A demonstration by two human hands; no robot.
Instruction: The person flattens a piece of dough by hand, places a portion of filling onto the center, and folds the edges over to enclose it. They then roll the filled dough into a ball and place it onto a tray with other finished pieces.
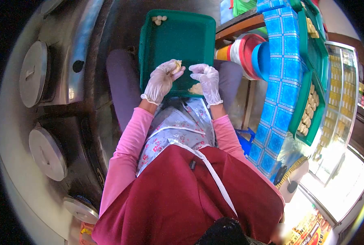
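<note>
Both of my hands wear thin white gloves and are over a green tray (pixel 178 45) on my lap. My left hand (pixel 161 79) is closed on a small piece of pale dough (pixel 178 65) at its fingertips. To the right of it, my right hand (pixel 207 81) has curved fingers with a gap between them, and I see nothing in it. A larger lump of pale dough (pixel 196 89) lies at the tray's near edge, beside the right hand. Several small dough balls (pixel 158 19) sit in the tray's far left corner.
On the right, a table with a blue checked cloth (pixel 275 114) bears green trays; one holds rows of pale pieces (pixel 308 110). Red and blue basins (pixel 253 57) stand beside it. Large metal lids (pixel 33 73) line the left side. A glass display case (pixel 339 94) is far right.
</note>
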